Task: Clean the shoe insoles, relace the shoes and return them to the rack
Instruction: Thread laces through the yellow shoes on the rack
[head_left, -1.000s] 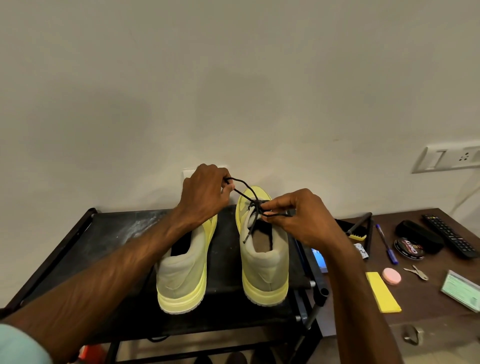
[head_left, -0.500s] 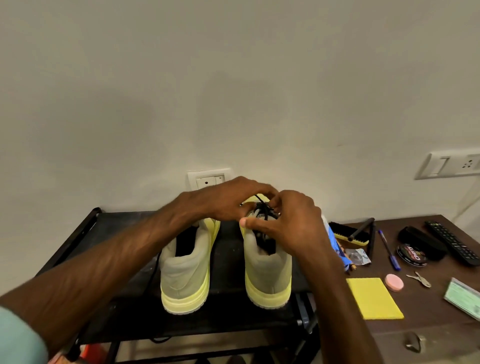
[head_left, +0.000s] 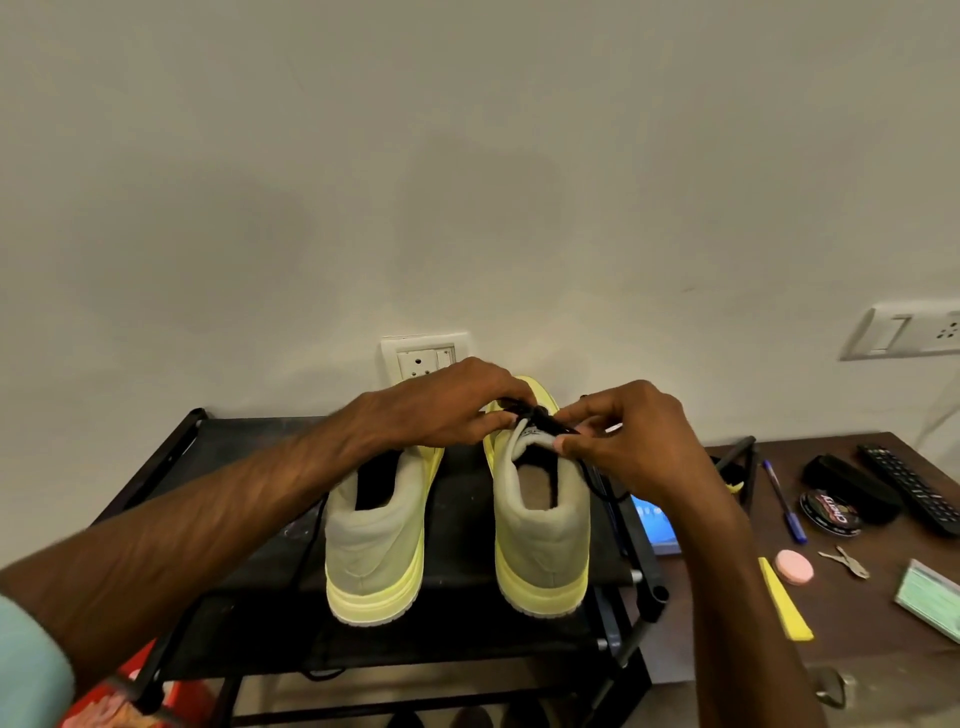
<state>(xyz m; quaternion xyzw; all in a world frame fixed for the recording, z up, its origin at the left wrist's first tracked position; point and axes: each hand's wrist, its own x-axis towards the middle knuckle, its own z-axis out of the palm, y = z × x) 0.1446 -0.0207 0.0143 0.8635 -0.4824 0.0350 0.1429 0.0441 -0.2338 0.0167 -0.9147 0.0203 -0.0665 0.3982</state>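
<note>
Shoes (head_left: 376, 571) stood as a pair, heels toward the camera, on the top shelf of the black rack (head_left: 156, 467). The left shoe (head_left: 374, 525) sat untouched; a dark cord trailing down its outer side was possibly its own loose lace, though the view was too dim to be sure. Above its tongue reached the left hand (head_left: 447, 410), fingers curled and pinching the black lace (head_left: 540, 415) at the throat of the right shoe (head_left: 543, 530). The right hand (head_left: 634, 441) met it from the other side, thumb and forefinger pinching the same lace, a tail of which hung down below the palm.

The lace looked thin, round and limp, likely slick enough to slip, so it would want a firm fingertip pinch close to the knot. Each shoe looked light, with a soft padded collar that would give and a stiff foam sole; the heel or sole edge seemed the surest hold.

On the brown surface (head_left: 883, 649) to the right lay a pen (head_left: 784, 499), a polish tin (head_left: 831, 512) and a remote (head_left: 914, 488).
</note>
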